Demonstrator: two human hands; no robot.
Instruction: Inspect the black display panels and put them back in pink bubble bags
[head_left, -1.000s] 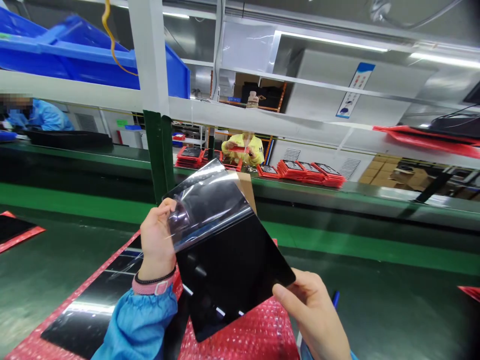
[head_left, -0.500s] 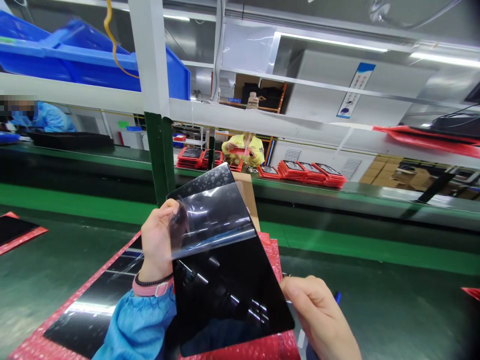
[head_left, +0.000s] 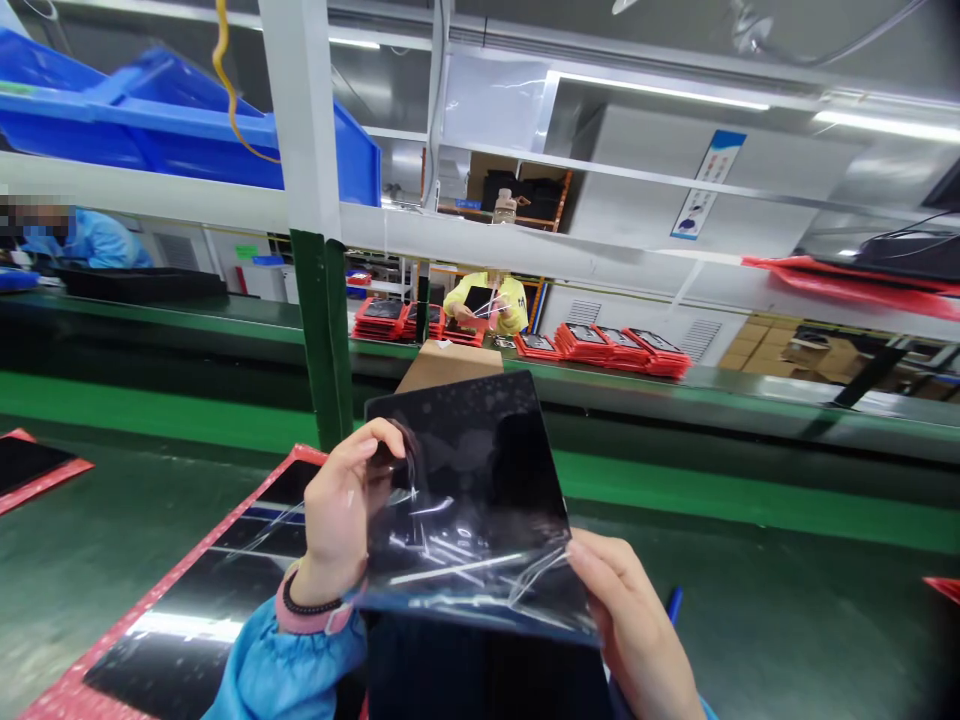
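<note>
A black glossy panel (head_left: 480, 460) is held up in front of me over the green belt. My left hand (head_left: 345, 520) is closed, pinching the clear protective film (head_left: 450, 560) at the panel's left edge. My right hand (head_left: 637, 630) grips the panel's lower right corner, where the crumpled film gathers. The film is peeled down across the panel's lower half. Under my left arm lies a large black panel (head_left: 187, 610) on red bubble wrap (head_left: 247, 500).
The green conveyor belt (head_left: 787, 620) runs under my hands. A green and white post (head_left: 319, 300) stands behind the panel, next to a cardboard box (head_left: 450, 365). Across the line a person in yellow (head_left: 487, 300) works beside stacks of red trays (head_left: 622, 345). Another person in blue (head_left: 82, 240) sits far left.
The film has been pulled from the panel's top down to its lower half. The panel has tilted more upright and moved right; my right hand shifted onto the film's corner.
</note>
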